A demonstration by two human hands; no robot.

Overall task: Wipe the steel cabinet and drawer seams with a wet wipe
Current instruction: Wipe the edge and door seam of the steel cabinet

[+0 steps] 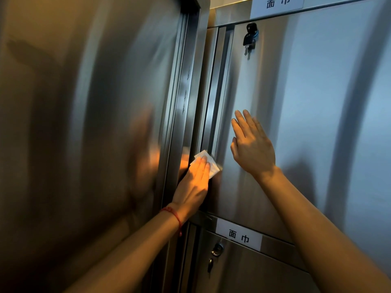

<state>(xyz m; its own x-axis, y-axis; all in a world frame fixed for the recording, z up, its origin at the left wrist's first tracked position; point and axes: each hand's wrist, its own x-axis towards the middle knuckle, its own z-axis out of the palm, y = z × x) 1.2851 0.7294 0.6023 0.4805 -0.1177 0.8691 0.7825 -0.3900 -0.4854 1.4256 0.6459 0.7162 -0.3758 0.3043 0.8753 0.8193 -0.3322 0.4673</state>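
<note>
Wipe [208, 163] — white, folded — lies flat against the vertical seam [213, 123] at the left edge of the steel door [296, 102], low on it. My left hand [194, 182] presses it there, fingers straight and together, a red string [175, 216] at the wrist. My right hand [251, 144] rests flat on the door just beside, fingers extended and holding nothing. Keys [249, 39] hang from the lock above; a label [239, 235] sits below.
</note>
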